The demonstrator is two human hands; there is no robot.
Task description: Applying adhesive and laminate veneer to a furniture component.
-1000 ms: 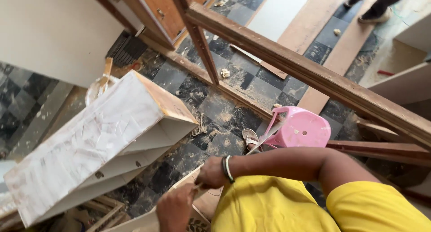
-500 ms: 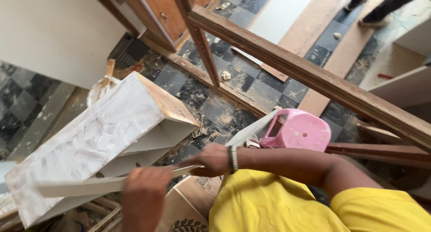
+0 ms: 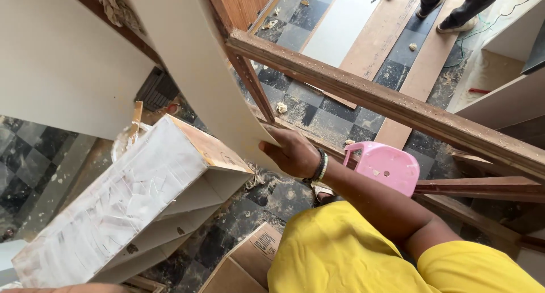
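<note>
The right hand (image 3: 295,153) pinches the near edge of a thin, pale, bendy laminate sheet (image 3: 196,60), thumb on top and fingers curled beneath; the sheet rises up and away toward the far left. Only a blurred sliver of the left hand (image 3: 62,287) shows at the near left edge, so I cannot tell how it is set. Just left of the sheet lies a white open-sided wooden cabinet (image 3: 130,196), glue smeared over its top face. A rough brown timber rail (image 3: 386,103) crosses right behind the hand, and a pink plastic stool (image 3: 389,168) sits just past the wrist. Another person's feet (image 3: 448,9) stand far right.
</note>
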